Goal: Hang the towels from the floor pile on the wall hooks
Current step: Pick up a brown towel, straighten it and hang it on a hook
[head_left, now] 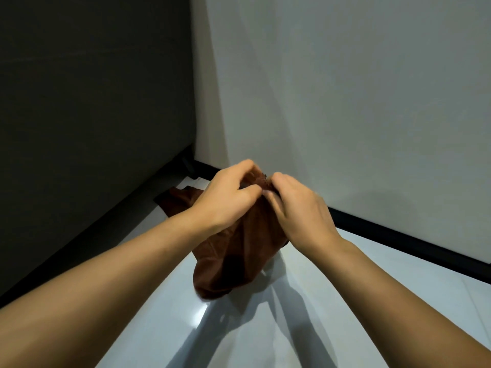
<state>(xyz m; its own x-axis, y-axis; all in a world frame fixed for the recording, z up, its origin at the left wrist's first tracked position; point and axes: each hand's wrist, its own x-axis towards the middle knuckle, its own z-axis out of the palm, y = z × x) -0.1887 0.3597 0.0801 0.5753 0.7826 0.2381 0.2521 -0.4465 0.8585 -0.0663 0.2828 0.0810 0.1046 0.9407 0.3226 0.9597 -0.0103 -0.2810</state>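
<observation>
Both hands are raised side by side, the left hand (225, 197) and the right hand (297, 208) each pinching the top edge of a brown towel (239, 256) with curled fingers. The towel hangs below them in a bunched fold above the pale floor (239, 328). Beyond the left hand, another brown cloth (180, 199) lies on the floor by the dark wall (93, 102). Behind the hands stands a white wall (358, 88).

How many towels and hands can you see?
Towels: 2, one held, one on the floor
Hands: 2, left, right
Total: 4
</observation>
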